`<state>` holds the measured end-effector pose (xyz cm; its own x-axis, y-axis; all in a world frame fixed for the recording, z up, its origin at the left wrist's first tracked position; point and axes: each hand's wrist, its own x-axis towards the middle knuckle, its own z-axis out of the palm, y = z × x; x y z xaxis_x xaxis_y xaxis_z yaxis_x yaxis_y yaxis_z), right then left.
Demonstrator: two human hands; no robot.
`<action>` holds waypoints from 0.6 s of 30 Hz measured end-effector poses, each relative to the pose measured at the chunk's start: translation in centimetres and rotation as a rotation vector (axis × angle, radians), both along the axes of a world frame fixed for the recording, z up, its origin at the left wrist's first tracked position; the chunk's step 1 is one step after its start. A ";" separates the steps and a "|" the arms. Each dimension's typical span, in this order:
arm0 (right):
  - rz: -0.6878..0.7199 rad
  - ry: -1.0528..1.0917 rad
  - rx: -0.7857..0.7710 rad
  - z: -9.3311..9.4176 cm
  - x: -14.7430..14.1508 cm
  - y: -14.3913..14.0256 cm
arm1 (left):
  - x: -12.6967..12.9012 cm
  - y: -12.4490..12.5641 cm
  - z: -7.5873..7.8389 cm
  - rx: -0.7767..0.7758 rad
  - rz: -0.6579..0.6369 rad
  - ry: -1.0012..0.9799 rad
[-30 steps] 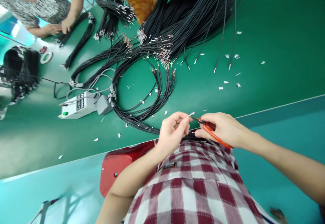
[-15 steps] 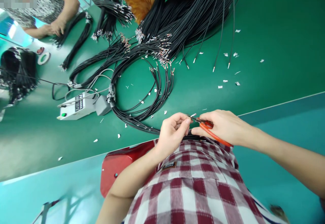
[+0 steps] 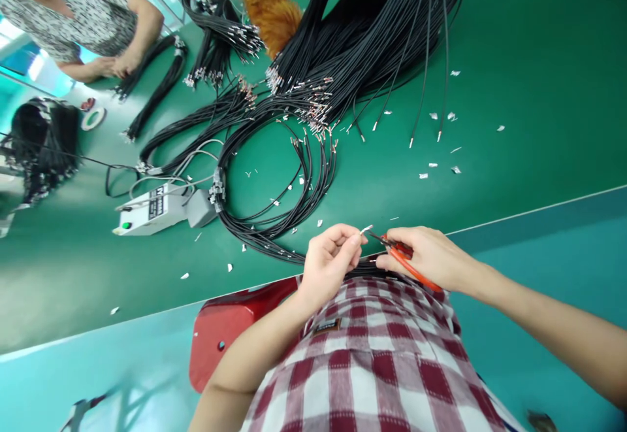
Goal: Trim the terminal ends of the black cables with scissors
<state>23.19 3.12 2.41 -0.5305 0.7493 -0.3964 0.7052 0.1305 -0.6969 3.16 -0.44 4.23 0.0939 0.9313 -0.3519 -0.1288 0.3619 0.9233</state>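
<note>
My left hand (image 3: 329, 261) pinches the end of a thin black wire, whose small metal terminal (image 3: 365, 229) sticks out past my fingertips. My right hand (image 3: 431, 257) is closed around red-handled cutters (image 3: 402, 257), their tip pointing at the terminal and just to its right. Both hands hover at the near edge of the green table (image 3: 529, 53), above my checked shirt. A loop of black wires (image 3: 289, 210) lies on the table just beyond my left hand.
Large bundles of black terminated wires (image 3: 362, 40) fill the table's far middle. A grey control box (image 3: 149, 213) sits at left, a tape roll (image 3: 93, 118) further left. Metal scraps (image 3: 441, 157) are scattered around. Another person (image 3: 93, 14) handles wire bundles at the far left. A red stool (image 3: 230, 327) stands beneath me.
The cutter tip has drawn slightly away from the terminal, which now shows clear of my left fingertips. The view shifted a little; my hands sit lower in frame.
</note>
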 end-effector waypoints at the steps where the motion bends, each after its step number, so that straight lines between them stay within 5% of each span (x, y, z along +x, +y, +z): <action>1: -0.014 0.057 -0.017 0.0 0.0 -0.1 | 0.0 0.0 0.1 0.007 0.008 0.004; 9: -0.488 0.839 -0.169 -0.8 -2.7 -0.2 | -0.2 0.0 -0.3 -0.049 -0.044 -0.060; 18: -0.514 0.968 -0.189 -1.2 -3.5 0.2 | -0.4 -0.1 0.0 -0.058 -0.101 -0.085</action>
